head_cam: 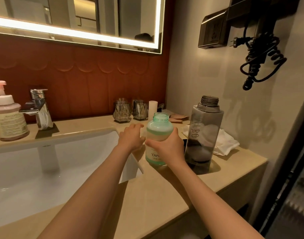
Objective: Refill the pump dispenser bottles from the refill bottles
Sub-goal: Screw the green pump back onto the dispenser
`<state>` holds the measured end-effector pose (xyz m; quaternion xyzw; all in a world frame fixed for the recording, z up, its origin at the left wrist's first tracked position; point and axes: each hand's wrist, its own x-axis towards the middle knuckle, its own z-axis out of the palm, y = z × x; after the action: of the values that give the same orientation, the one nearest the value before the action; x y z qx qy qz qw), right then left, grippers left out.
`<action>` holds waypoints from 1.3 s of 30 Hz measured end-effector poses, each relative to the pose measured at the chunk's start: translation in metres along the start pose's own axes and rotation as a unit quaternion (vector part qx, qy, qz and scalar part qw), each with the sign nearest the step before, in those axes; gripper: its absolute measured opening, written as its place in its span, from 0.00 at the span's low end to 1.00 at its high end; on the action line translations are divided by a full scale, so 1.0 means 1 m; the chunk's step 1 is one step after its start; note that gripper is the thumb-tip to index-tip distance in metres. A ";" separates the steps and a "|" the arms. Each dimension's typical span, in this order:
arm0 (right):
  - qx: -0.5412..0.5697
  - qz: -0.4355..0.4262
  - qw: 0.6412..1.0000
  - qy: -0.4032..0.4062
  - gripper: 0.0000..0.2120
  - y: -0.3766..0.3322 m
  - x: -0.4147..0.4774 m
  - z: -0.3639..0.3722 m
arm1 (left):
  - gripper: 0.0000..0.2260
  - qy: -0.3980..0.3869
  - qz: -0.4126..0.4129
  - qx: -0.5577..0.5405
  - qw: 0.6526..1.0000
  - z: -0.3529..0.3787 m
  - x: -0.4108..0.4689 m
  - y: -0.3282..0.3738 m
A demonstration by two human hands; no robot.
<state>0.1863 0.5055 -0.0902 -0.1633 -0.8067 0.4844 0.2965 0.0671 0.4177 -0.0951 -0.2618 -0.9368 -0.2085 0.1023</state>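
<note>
Nearest, both bare forearms reached over the smooth beige surface [156, 195]. The right hand [166, 145] gripped the round, translucent green bottle [159, 130], which stood uncapped and upright. The left hand [131, 135] hovered palm-down just left of it, fingers relaxed, holding nothing. Just right stood a square smoky-grey bottle [204, 128], uncapped. Far left was a pink pump dispenser [8, 118].

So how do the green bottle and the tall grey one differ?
The green bottle is short, round and nearly full of milky liquid; the grey bottle is taller, squarer, smoky-clear and looks mostly empty. The right hand grips the green bottle; nothing touches the grey bottle. Both are upright with open necks.
</note>
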 end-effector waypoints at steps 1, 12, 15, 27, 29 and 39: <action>-0.003 0.000 1.000 0.002 0.36 0.001 0.003 0.001 | 0.25 -0.009 0.012 0.013 1.000 0.004 0.007 0.002; -0.011 0.006 1.000 0.007 0.36 0.007 0.024 0.008 | 0.20 -0.045 0.056 0.044 0.996 0.020 0.032 0.014; -0.015 0.012 1.000 0.007 0.36 0.006 0.024 0.008 | 0.16 -0.048 0.037 -0.018 0.998 0.019 0.037 0.014; -0.012 0.034 0.999 -0.007 0.37 0.005 0.021 0.005 | 0.20 0.051 0.026 -0.027 0.998 -0.024 0.029 0.009; -0.011 0.039 0.999 -0.010 0.37 0.003 0.018 0.005 | 0.21 0.096 0.010 -0.094 0.991 -0.044 0.023 0.012; -0.030 0.056 0.998 -0.015 0.36 -0.010 0.007 0.002 | 0.23 0.255 0.018 -0.527 0.811 -0.127 0.011 0.044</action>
<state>0.1800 0.5030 -0.0797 -0.2096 -0.8150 0.4782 0.2514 0.0922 0.4003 0.0362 -0.2301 -0.6186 -0.7276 0.1871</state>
